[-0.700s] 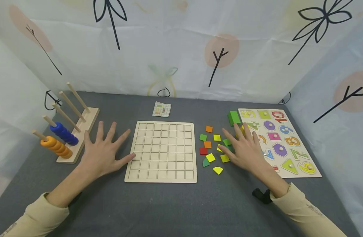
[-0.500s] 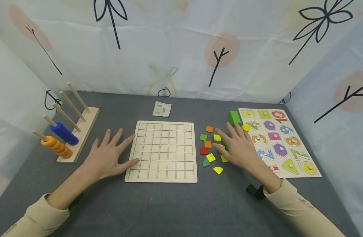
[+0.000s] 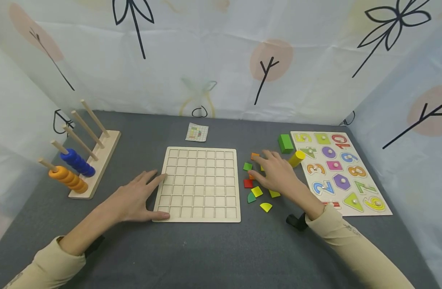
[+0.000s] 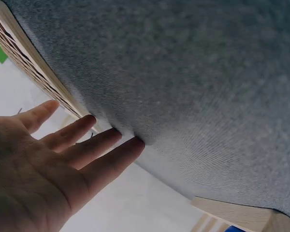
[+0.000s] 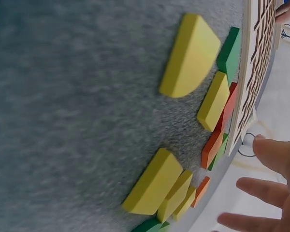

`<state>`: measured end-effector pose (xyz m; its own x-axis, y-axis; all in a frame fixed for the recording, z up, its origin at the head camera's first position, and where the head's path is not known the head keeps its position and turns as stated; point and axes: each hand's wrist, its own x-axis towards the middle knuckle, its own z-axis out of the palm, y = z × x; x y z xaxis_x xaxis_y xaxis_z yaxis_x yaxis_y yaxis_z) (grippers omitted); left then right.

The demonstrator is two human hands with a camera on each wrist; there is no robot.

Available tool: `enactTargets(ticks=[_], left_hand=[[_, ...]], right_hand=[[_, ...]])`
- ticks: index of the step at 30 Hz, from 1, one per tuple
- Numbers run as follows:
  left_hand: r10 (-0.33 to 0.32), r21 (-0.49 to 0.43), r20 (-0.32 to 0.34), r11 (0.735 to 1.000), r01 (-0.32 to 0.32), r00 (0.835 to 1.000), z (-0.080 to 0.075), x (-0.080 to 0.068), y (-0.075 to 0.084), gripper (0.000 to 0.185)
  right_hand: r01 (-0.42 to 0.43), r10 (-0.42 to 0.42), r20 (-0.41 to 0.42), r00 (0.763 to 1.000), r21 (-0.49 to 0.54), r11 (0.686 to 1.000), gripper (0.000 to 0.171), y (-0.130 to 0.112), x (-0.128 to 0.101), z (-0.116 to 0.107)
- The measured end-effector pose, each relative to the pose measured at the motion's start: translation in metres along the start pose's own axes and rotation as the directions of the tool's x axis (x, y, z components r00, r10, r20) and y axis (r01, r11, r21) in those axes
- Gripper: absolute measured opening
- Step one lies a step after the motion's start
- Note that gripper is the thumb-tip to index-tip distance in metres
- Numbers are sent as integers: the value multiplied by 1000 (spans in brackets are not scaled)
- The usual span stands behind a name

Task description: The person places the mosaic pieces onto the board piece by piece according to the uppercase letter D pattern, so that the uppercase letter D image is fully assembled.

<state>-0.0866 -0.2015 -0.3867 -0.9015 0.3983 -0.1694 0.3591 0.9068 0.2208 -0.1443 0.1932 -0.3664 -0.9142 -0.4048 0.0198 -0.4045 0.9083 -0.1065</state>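
A wooden grid board (image 3: pixel 201 184) with square cells lies flat in the middle of the table. My left hand (image 3: pixel 134 198) is at its left edge, thumb over the near left corner and index finger by the side. In the left wrist view the left fingers (image 4: pixel 111 159) are extended and hold nothing. Above the small colored tiles right of the board hovers my right hand (image 3: pixel 276 174), fingers spread and nothing gripped. Red (image 3: pixel 248 183), yellow (image 3: pixel 256 192), green (image 3: pixel 248 166) and orange (image 3: pixel 255 156) tiles show; others are partly hidden by the hand. A yellow quarter-circle tile (image 5: pixel 191 58) lies nearest.
A wooden peg stand (image 3: pixel 94 164) with orange and blue rings is at the left. A small printed card (image 3: pixel 197 132) lies behind the board. On the right are a green block (image 3: pixel 286 143), a yellow cylinder (image 3: pixel 297 158) and a number-and-shape puzzle board (image 3: pixel 345 196).
My right hand has moved left over the tiles, exposing the yellow cylinder. My left hand has shifted nearer, its fingers drawing closer together and its thumb moving to the board's near corner.
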Motion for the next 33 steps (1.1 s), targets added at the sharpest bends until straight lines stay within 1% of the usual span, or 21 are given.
enactTargets(ticks=[5,10,13,16,20,24,28,31,33], left_hand=[[38,18,8,999,-38,999,0,1,-3,123],[56,27,11,998,-56,998,0,2,-4,125],[56,30,15,998,-56,998,0,3,-4,126],[55,36,21,998,-55,998,0,4,-3,131],[45,45,29,998,-46,999,0,6,-3,137],[46,42,33,998,-47,998,0,8,-4,136],[45,41,41,998,-46,998,-1,9,-6,135],[41,44,48,998,-44,998,-1,10,-6,136],[42,44,50,998,-44,998,-2,11,-6,137]], right_hand=[[-15,11,66,998,60,998,48,-2,7,-1],[-21,10,109,994,98,995,41,-3,14,-1],[-6,-8,118,993,121,993,39,-4,19,0],[9,-27,125,992,140,990,38,-5,24,1],[14,-35,142,989,141,990,37,-7,30,3],[19,-40,156,987,138,990,26,-8,33,4],[28,-51,148,988,149,988,11,-8,36,6],[32,-54,139,989,161,987,9,-9,36,7],[29,-53,138,989,166,986,11,-9,36,6]])
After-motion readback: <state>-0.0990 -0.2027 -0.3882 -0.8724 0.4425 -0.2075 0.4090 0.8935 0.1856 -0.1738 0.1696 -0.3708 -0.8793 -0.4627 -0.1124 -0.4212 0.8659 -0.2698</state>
